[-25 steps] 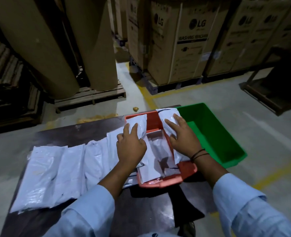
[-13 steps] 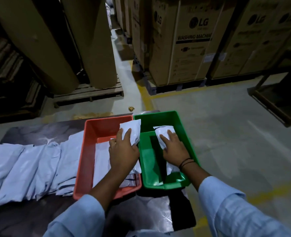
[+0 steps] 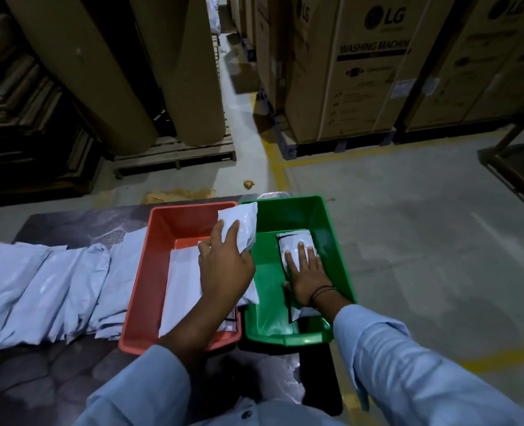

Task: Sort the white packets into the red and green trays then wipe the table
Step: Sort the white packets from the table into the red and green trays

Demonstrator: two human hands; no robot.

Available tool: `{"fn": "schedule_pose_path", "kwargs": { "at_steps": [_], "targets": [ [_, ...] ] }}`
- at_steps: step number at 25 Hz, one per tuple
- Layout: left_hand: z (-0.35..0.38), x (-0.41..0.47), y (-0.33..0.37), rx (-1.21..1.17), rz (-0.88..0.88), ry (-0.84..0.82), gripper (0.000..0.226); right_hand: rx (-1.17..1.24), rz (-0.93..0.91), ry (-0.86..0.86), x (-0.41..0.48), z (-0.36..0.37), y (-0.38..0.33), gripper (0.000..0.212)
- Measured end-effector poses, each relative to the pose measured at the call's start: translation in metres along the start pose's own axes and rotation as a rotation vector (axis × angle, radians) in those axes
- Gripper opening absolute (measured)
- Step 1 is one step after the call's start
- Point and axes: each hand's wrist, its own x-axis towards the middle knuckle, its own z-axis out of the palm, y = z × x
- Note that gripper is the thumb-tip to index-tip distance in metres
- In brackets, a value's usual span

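Warehouse floor, cartons (image 3: 362, 72) behind. Dark table (image 3: 70, 222): white packets (image 3: 45, 287) in a row at left; red tray (image 3: 137, 290) and green tray (image 3: 334, 241) side by side. Left hand (image 3: 223, 269): fingers curled round one packet (image 3: 242, 222) above the trays' shared edge. Right hand (image 3: 306, 278): fingers straight, pressing another packet (image 3: 294, 242) inside green tray.

Both arms wear long light-blue shirt sleeves (image 3: 408, 364) pushed back from the wrists; thin dark bands (image 3: 323, 292) circle the right wrist.

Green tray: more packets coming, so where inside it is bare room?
Bare floor runs along the left wall of the green tray, beside the white packet, to the near corner. The right half is crowded: the right hand presses that packet flat.
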Motion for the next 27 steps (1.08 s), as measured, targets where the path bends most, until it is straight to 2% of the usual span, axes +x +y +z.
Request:
{"fn": "schedule_pose_path", "kwargs": {
  "at_steps": [5,7,9,11,15,17,21,24,27],
  "targets": [
    [0.007,-0.001,0.009,-0.002,-0.014,0.001,0.066,-0.014,0.0,-0.007,0.005,0.006,0.002,0.092],
    [0.01,-0.002,0.011,-0.004,-0.008,-0.009,0.066,-0.017,0.01,-0.021,0.004,0.003,-0.001,0.088],
    [0.014,-0.002,0.015,-0.002,-0.005,-0.016,0.066,0.021,0.004,-0.003,0.0,-0.011,-0.005,0.075],
    [0.02,-0.003,0.02,-0.005,0.003,-0.003,0.067,0.118,-0.04,0.143,-0.005,-0.033,-0.006,0.058],
    [0.047,-0.012,0.042,0.01,0.103,-0.001,0.07,0.37,-0.117,0.713,-0.016,-0.085,0.01,0.038],
    [0.068,-0.011,0.052,0.047,0.119,-0.047,0.072,0.431,-0.08,0.82,-0.017,-0.106,0.023,0.032],
    [0.106,-0.003,0.045,0.208,0.038,-0.176,0.076,0.388,-0.047,0.796,-0.019,-0.11,0.036,0.033],
    [0.129,-0.004,0.024,0.353,0.066,-0.246,0.068,0.332,-0.043,0.684,-0.02,-0.091,0.037,0.037],
    [0.143,-0.009,0.013,0.345,0.073,-0.308,0.07,0.3,-0.003,0.581,-0.02,-0.077,0.037,0.036]
  ]
}}
